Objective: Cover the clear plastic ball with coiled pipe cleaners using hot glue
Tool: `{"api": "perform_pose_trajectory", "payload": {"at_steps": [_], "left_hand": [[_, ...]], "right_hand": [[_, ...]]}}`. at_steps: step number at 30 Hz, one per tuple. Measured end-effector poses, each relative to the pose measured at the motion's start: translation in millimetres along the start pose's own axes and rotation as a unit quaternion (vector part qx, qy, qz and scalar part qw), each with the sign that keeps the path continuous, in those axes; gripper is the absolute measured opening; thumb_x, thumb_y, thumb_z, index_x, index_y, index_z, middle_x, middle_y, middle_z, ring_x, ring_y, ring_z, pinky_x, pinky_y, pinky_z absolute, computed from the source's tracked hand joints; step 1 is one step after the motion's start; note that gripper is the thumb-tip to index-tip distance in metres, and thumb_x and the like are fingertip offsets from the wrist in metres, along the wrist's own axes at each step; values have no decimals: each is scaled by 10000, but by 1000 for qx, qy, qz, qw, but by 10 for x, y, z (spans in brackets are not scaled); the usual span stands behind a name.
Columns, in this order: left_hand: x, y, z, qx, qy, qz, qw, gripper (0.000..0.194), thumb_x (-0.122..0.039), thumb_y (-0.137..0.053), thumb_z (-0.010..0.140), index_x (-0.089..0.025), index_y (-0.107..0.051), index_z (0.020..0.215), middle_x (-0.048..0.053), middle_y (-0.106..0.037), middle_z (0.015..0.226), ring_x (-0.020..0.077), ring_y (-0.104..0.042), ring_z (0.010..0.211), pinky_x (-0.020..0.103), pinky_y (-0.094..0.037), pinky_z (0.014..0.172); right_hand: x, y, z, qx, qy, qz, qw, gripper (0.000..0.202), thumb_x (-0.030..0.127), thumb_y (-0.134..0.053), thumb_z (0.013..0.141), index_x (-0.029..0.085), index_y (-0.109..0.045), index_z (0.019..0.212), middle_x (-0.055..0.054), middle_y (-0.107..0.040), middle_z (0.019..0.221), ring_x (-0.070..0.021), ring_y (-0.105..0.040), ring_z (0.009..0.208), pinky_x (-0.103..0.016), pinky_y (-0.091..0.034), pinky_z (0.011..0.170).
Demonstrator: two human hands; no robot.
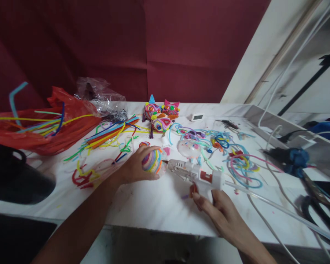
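My left hand (pixel 136 165) is closed around a ball (pixel 152 161) covered in rows of coloured pipe cleaner, held just above the table. In my right hand (pixel 218 207) is a white hot glue gun (pixel 191 170), gripped by its handle with fingers at the orange trigger. The gun's nozzle points left and is at the ball's right edge; I cannot tell if it touches. A clear glue stick (pixel 264 200) sticks out of the gun's back. Behind the ball stand several finished-looking pipe cleaner figures (pixel 161 123) with pointed ears.
Bundled pipe cleaners (pixel 112 134) and a red plastic bag (pixel 68 121) lie at left, near a black mug (pixel 16 176). Tangled pipe cleaners (pixel 244 165), a clear plastic ball (pixel 189 147) and a small digital display (pixel 197 117) are at right. Scissors (pixel 316 205) and cables lie along the right edge.
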State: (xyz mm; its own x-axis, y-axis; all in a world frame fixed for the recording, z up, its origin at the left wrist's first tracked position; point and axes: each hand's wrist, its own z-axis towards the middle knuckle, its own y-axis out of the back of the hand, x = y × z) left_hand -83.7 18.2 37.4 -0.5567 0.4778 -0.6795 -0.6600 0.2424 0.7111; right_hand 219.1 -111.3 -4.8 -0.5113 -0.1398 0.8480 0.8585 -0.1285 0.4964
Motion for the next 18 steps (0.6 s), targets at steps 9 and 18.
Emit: {"api": "perform_pose_trajectory", "payload": {"at_steps": [9,18], "left_hand": [[14,-7,-3,1,-19,27,999,951,-453,-963,705,-310,-562,1555,112,-578,1553,374,-548,1475,521,-480,1271],[-101,41,-18,16,-13,19,1000,955,-407,-959,716,-297,-542,1569,120,-551,1609,387,-495,1538,550,-444,1304]], "right_hand": [[24,-7,66,12,1,15,1000,550,691,-639,960,245,-625,638,-3,-634,637,-172,-540,580,-308,-416,524],[221,-68,101,-32,-19,51,998,421,573,-659,949,251,-652,678,34,-517,586,-166,-470,584,-318,-411,579]]}}
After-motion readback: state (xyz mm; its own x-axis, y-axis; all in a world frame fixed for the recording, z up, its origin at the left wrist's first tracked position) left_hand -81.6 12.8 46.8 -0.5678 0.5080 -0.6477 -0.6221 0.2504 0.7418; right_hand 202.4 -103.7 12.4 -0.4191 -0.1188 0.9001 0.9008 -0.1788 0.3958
